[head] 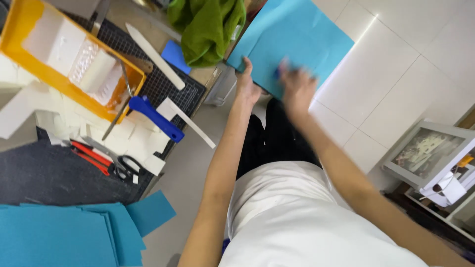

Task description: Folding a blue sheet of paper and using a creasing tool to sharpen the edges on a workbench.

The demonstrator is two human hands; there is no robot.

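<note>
Left hand (246,85) fingers pinch blue sheet (297,34) edge; right hand (297,89) (blurred, grip unreadable) on it. Best keep sheet flat, pressure even.

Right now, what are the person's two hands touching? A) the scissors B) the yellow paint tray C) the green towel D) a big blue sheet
D: both the left hand and the blurred right hand rest on the big blue sheet, while the yellow paint tray, green towel and scissors lie apart from them.
</note>
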